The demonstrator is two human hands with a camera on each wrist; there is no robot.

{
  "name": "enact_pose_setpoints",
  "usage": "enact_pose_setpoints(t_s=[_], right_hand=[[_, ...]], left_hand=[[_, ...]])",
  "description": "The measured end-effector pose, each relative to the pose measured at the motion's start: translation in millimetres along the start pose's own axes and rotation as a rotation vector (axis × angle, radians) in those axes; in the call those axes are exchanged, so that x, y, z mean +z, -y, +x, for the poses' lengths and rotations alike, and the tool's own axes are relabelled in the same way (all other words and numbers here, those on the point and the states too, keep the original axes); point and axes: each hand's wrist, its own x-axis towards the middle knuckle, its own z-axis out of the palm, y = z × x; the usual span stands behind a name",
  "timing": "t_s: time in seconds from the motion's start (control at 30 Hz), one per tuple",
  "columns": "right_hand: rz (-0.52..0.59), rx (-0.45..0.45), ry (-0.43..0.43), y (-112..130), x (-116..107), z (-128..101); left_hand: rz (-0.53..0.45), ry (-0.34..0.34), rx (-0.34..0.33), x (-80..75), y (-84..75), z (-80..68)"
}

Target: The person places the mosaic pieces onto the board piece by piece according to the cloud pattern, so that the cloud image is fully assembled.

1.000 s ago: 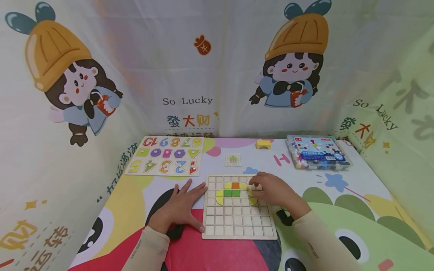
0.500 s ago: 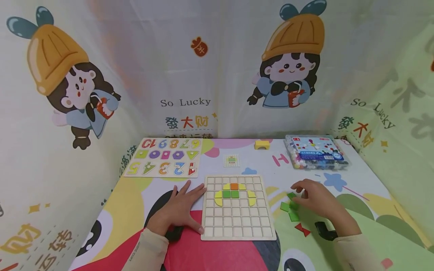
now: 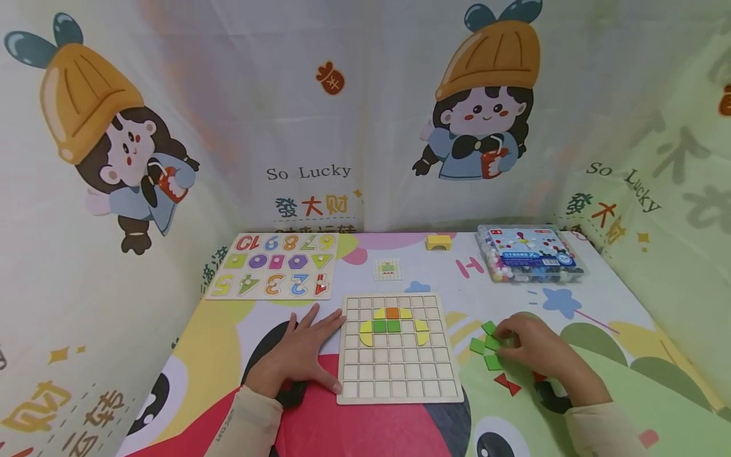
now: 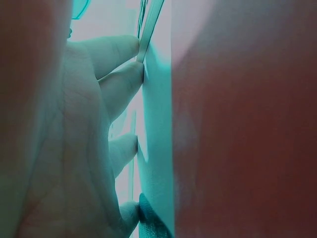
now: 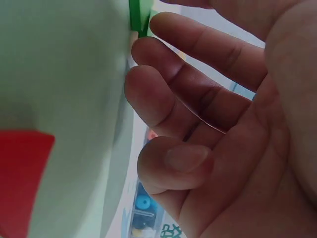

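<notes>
A wooden grid board [image 3: 400,371] lies in the middle of the table in the head view, with yellow quarter-round pieces [image 3: 367,333], an orange square [image 3: 392,313] and two green squares [image 3: 386,325] set in its upper cells. My left hand [image 3: 299,349] spreads along the board's left side, fingertips and thumb at its edge. To the right, my right hand [image 3: 533,346] is over a small group of loose green tiles [image 3: 492,362], its fingertips right at them. The right wrist view shows the fingers loosely bent, index fingertip beside a green tile [image 5: 141,15].
Red triangles [image 3: 507,383] lie nearer the front right. Behind the board are a small pattern card [image 3: 388,269] and a yellow arch block [image 3: 438,242]. A number puzzle board [image 3: 271,266] is at back left, a clear box of beads [image 3: 531,254] at back right.
My right hand has left the board's right side and moved right to the green tiles, uncovering the yellow pieces there. The left hand stays at the board's edge.
</notes>
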Motion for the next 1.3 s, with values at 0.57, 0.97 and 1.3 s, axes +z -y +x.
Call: enact_pose_setpoints(t_s=[0.57, 0.97, 1.3], right_hand=[[-0.044, -0.023, -0.009, 9.1, 5.5, 6.2], [-0.003, 0.021, 0.033, 4.9, 1.0, 4.8], [-0.014, -0.034, 0.005, 23.2, -5.4, 17.7]], left_hand=[[0.007, 0.002, -0.01, 0.0, -1.3, -0.2], [0.014, 0.004, -0.012, 1.2, -0.8, 1.1], [0.004, 0.006, -0.006, 0.3, -0.3, 1.6]])
